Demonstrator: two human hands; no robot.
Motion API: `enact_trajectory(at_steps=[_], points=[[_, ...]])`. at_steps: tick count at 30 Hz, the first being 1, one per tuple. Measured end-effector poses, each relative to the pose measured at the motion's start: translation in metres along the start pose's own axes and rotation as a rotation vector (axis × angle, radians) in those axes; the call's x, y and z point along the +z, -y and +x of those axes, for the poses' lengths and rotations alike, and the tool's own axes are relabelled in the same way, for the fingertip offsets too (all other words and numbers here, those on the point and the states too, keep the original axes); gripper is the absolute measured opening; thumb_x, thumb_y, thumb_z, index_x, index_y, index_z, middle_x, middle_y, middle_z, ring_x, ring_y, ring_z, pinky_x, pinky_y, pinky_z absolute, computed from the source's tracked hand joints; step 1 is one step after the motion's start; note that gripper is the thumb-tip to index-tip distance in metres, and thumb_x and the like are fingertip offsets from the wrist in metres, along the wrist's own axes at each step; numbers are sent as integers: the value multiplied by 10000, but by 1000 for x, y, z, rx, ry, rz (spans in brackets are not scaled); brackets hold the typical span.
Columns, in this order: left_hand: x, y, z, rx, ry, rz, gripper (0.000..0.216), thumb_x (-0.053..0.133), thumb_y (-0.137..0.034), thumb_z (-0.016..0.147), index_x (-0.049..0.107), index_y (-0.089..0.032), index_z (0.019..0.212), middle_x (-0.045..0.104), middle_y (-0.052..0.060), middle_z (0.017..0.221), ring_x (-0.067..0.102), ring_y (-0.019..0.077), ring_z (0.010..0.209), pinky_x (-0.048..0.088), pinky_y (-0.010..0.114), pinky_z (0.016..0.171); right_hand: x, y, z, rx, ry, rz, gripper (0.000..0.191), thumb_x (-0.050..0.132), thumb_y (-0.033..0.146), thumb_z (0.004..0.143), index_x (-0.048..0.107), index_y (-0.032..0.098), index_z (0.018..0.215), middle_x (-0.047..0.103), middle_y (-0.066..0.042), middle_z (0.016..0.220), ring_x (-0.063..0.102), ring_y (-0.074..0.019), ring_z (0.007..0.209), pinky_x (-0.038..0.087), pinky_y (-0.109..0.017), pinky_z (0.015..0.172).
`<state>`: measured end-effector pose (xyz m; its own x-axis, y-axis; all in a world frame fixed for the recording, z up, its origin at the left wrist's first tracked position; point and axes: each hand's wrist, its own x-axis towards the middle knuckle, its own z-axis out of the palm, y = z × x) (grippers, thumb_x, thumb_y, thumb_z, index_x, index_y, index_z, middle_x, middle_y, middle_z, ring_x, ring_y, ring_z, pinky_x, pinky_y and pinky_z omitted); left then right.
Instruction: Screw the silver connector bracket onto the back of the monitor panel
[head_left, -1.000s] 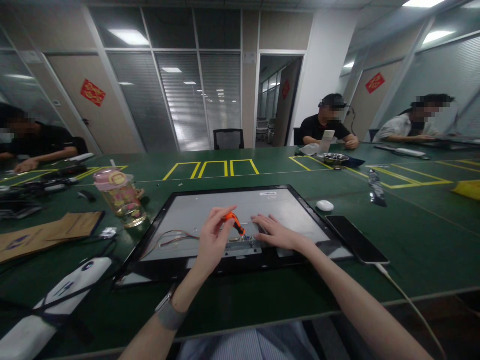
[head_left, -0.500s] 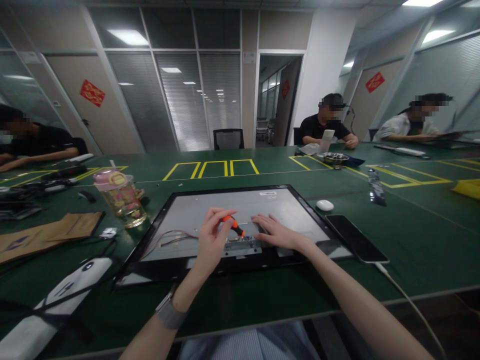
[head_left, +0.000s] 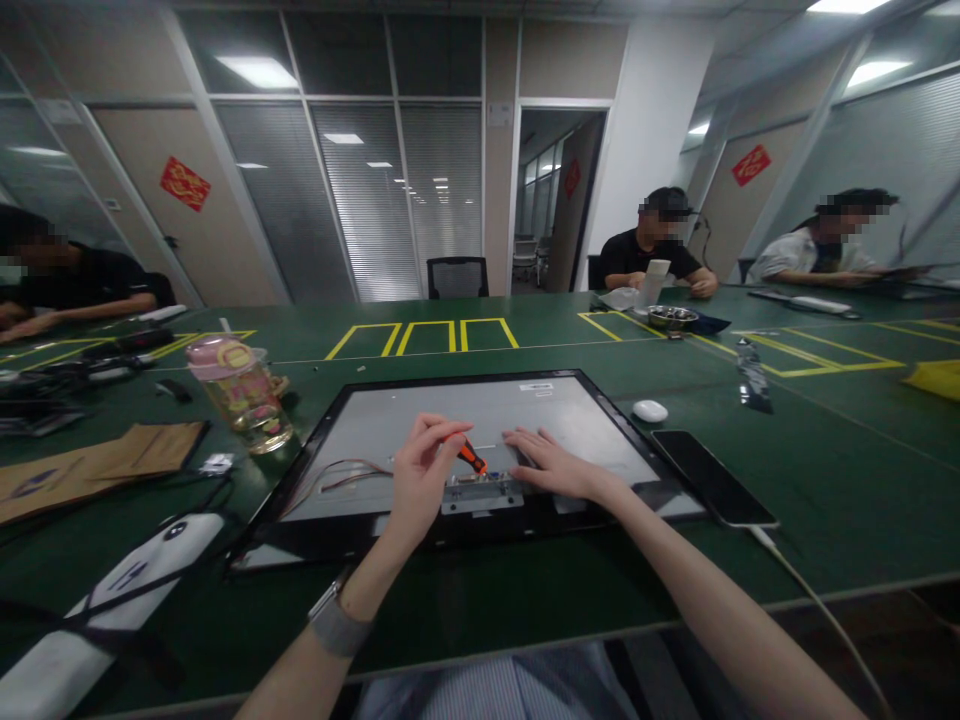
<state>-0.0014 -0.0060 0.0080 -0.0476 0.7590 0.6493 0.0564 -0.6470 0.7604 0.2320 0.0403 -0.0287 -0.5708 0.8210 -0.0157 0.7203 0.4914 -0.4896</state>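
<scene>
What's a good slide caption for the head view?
Left grip holding an orange-black tool over a black-framed panel, right grip resting on the panel.

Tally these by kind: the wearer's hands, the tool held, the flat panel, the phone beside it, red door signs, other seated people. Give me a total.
Wearer's hands: 2
Orange-and-black tool: 1
Flat panel: 1
Phone: 1
Red door signs: 3
Other seated people: 3
Total: 11

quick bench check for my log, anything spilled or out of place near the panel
No spill shows. Perhaps out of place: a drink bottle stands close beside the panel and its exposed wires, a spill risk.
</scene>
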Motion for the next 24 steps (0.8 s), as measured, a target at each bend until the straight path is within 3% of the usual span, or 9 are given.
enact_trajectory(at_steps=[4,7,10,14,20,24], points=[[-2,-4,-1,-36,44,-16,236,577,-330,932,730,-200,1057,636,52,915,613,163,862,503,291,816,-1,1,0,7,14,-19,675,412,572,961,389,159,1495,318,-147,1604,210,-312,1513,49,-565,1219],[-3,-4,-1,-54,78,-38,258,516,-332,964,725,-193,1022,671,70,974,627,181,931,495,316,877,-2,1,0,10,24,-22,673,411,567,962,385,161,1497,308,-143,1609,204,-309,1514,53,-564,1220],[-3,-2,-1,-27,78,-38,257,564,-363,933,753,-190,951,636,78,1008,618,190,952,508,304,839,-1,1,0,7,23,-17,668,414,567,961,383,171,1498,316,-139,1607,208,-309,1513,52,-562,1221],[-2,1,-1,9,59,-5,152,696,-318,843,765,-209,923,571,38,896,595,152,844,510,256,745,-1,1,0,9,17,-16,680,417,580,959,377,175,1504,319,-137,1607,201,-311,1515,54,-551,1224],[-3,-3,-2,-10,100,-39,256,569,-295,933,711,-193,1121,649,74,970,622,180,926,509,315,857,-1,0,0,-1,6,-15,648,429,567,959,394,200,1493,321,-137,1605,229,-315,1507,67,-574,1214],[-3,-2,-2,15,104,-50,235,586,-332,921,756,-192,1004,640,89,1001,613,197,961,506,312,839,-1,0,0,0,18,-28,671,417,573,961,389,166,1494,321,-147,1604,213,-316,1511,65,-562,1219]])
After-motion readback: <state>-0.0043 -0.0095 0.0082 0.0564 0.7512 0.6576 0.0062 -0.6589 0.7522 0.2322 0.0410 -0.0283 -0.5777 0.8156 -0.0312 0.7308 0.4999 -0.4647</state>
